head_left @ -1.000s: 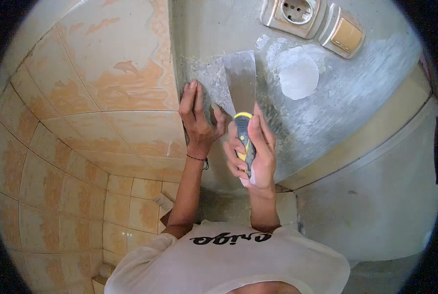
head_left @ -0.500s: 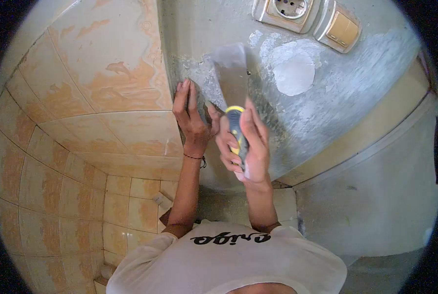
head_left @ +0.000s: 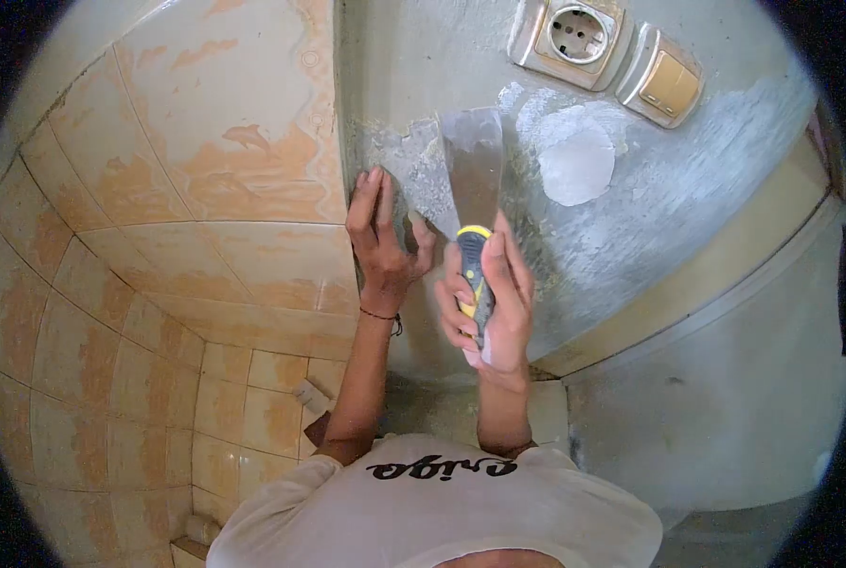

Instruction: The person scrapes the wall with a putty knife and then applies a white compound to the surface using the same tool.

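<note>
My right hand (head_left: 492,298) is wrapped round the yellow and dark grey handle of a putty knife (head_left: 476,170). Its wide metal blade points up and overlaps the grey wall (head_left: 423,57). Left of the blade is a rough patch of bare, crumbly wall surface (head_left: 413,166). Beside that patch, my left hand (head_left: 385,237) rests with fingers spread against the wall, close to the edge of the tiles. A dark cord bracelet circles the left wrist.
Orange and cream dolphin tiles (head_left: 243,142) cover the wall at left. Upper right are a power socket (head_left: 577,34) and a light switch (head_left: 669,83), with a white filler patch (head_left: 576,163) below them. A door frame (head_left: 697,284) runs along the right.
The whole view has shifted, so the wall fittings sit a little lower and farther right. The putty knife's blade looks sharper and more upright now. Both hands keep their hold and pose.
</note>
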Available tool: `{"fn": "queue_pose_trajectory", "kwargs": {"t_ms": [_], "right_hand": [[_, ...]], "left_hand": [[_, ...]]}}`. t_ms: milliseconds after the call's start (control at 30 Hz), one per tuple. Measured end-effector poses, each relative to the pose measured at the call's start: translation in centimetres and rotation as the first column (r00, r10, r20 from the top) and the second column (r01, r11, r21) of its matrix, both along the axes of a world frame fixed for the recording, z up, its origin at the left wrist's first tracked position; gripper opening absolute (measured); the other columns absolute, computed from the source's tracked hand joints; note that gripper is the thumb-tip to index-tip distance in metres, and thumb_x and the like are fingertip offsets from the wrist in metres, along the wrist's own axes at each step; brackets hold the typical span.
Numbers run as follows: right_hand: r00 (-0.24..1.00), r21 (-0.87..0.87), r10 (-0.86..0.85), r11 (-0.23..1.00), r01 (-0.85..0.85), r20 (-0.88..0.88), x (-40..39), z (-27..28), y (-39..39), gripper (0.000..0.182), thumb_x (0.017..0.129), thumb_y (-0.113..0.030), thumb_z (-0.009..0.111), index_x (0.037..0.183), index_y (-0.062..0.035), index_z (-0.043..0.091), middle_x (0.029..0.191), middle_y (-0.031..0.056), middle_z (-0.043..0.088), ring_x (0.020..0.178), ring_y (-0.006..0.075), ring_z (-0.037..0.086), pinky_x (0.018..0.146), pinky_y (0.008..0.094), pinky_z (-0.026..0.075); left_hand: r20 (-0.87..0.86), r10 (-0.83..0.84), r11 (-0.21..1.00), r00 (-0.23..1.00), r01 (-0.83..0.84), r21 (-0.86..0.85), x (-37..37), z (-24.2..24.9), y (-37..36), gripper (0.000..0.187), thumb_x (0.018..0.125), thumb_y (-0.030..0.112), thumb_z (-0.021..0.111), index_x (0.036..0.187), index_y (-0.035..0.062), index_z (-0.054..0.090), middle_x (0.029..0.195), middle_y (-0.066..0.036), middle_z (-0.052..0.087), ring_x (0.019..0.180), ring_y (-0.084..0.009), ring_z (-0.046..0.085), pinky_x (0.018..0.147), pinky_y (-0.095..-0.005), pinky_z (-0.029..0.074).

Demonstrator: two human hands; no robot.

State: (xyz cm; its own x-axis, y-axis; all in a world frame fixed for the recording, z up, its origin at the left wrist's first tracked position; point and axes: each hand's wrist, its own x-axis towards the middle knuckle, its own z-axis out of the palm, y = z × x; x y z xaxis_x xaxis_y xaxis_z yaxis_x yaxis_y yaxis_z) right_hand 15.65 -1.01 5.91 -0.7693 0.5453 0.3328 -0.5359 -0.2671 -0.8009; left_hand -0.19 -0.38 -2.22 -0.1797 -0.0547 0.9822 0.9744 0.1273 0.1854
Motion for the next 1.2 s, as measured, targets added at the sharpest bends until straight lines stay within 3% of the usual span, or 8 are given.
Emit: {"fn": "queue_pose_trajectory", "kwargs": {"t_ms": [333, 400, 567, 733, 900, 1000, 1033, 1200], "right_hand": [[0.996, 0.036, -0.016, 0.999, 0.013, 0.089, 0.3, -0.1, -0.8, 0.051, 0.109, -0.033, 0.035, 0.155, -0.0137, 0.024, 0.068, 0.0019, 0.038, 0.041, 0.0057, 0.034, 0.029, 0.0181, 0.026], [0.999, 0.067, -0.027, 0.997, 0.026, 0.019, -0.3, -0.6, -1.0, 0.053, 0.109, -0.032, 0.034, 0.156, -0.0139, 0.022, 0.068, 0.0023, 0.038, 0.041, 0.0061, 0.034, 0.029, 0.0182, 0.026], [1.0, -0.001, 0.0, 1.0, 0.0, 0.03, 0.9, -0.9, -1.1, 0.056, 0.108, -0.034, 0.036, 0.157, -0.0125, 0.018, 0.069, 0.003, 0.039, 0.041, 0.0065, 0.034, 0.029, 0.0183, 0.026], [0.999, 0.082, -0.035, 0.996, 0.036, -0.013, -1.9, -1.3, -0.4, 0.055, 0.108, -0.033, 0.035, 0.157, -0.0123, 0.018, 0.069, 0.003, 0.039, 0.04, 0.0065, 0.033, 0.029, 0.0184, 0.027], [0.999, -0.008, 0.032, 0.999, -0.032, -0.037, 0.8, -0.9, -1.8, 0.056, 0.108, -0.032, 0.036, 0.157, -0.0142, 0.015, 0.068, 0.0026, 0.038, 0.04, 0.007, 0.033, 0.029, 0.0182, 0.027], [0.999, -0.071, -0.015, 0.997, 0.018, 0.033, -0.2, -1.2, -0.9, 0.055, 0.108, -0.033, 0.036, 0.156, -0.0126, 0.018, 0.068, 0.0027, 0.038, 0.04, 0.0069, 0.033, 0.029, 0.0187, 0.027], [1.0, 0.022, -0.011, 1.0, 0.011, -0.006, -1.4, -1.4, -0.2, 0.05, 0.108, -0.033, 0.036, 0.152, -0.01, 0.025, 0.068, 0.0028, 0.039, 0.041, 0.0067, 0.033, 0.028, 0.0193, 0.026], [1.0, -0.04, 0.018, 0.999, -0.019, -0.012, 0.0, -0.7, -1.8, 0.052, 0.108, -0.032, 0.036, 0.155, -0.0123, 0.023, 0.068, 0.0028, 0.04, 0.041, 0.007, 0.034, 0.028, 0.0194, 0.025]], "left_hand": [[0.013, 0.0, 1.0, 1.0, 0.0, -0.015, 0.1, -0.1, 0.0, 0.055, 0.083, 0.006, 0.059, 0.134, -0.0111, 0.049, 0.138, -0.023, 0.045, 0.129, -0.0384, 0.045, 0.11, -0.0469, 0.043], [0.007, 0.001, 1.0, 1.0, 0.0, -0.013, -0.1, -0.2, 0.0, 0.055, 0.084, 0.007, 0.059, 0.135, -0.0112, 0.048, 0.138, -0.023, 0.046, 0.129, -0.0388, 0.045, 0.11, -0.047, 0.043], [0.019, 0.009, 0.999, 1.0, -0.008, -0.032, 0.1, 0.2, -0.1, 0.056, 0.085, 0.008, 0.06, 0.136, -0.0102, 0.047, 0.137, -0.022, 0.045, 0.129, -0.0383, 0.045, 0.112, -0.047, 0.041], [0.009, 0.002, 0.999, 1.0, -0.002, -0.033, -0.3, -0.8, 0.2, 0.056, 0.084, 0.007, 0.059, 0.136, -0.0095, 0.047, 0.138, -0.022, 0.044, 0.129, -0.038, 0.045, 0.112, -0.0477, 0.041], [0.021, -0.022, 0.999, 1.0, 0.022, -0.026, 0.0, -0.1, -0.1, 0.056, 0.084, 0.008, 0.062, 0.136, -0.0078, 0.047, 0.138, -0.021, 0.045, 0.129, -0.0372, 0.044, 0.111, -0.0478, 0.041], [0.021, -0.017, 1.0, 1.0, 0.018, -0.025, 0.1, 0.0, -0.1, 0.057, 0.084, 0.008, 0.062, 0.136, -0.0087, 0.047, 0.137, -0.021, 0.045, 0.129, -0.0374, 0.044, 0.111, -0.0473, 0.042], [0.024, -0.024, 0.999, 0.999, 0.025, -0.029, 0.1, -0.3, 0.0, 0.057, 0.084, 0.008, 0.062, 0.136, -0.0087, 0.047, 0.137, -0.021, 0.045, 0.129, -0.0374, 0.044, 0.111, -0.0473, 0.042], [0.008, 0.0, 0.999, 1.0, 0.0, -0.036, 0.0, -0.2, -0.2, 0.059, 0.083, 0.008, 0.062, 0.137, -0.0096, 0.046, 0.139, -0.022, 0.045, 0.129, -0.0377, 0.044, 0.109, -0.0459, 0.043]]}}
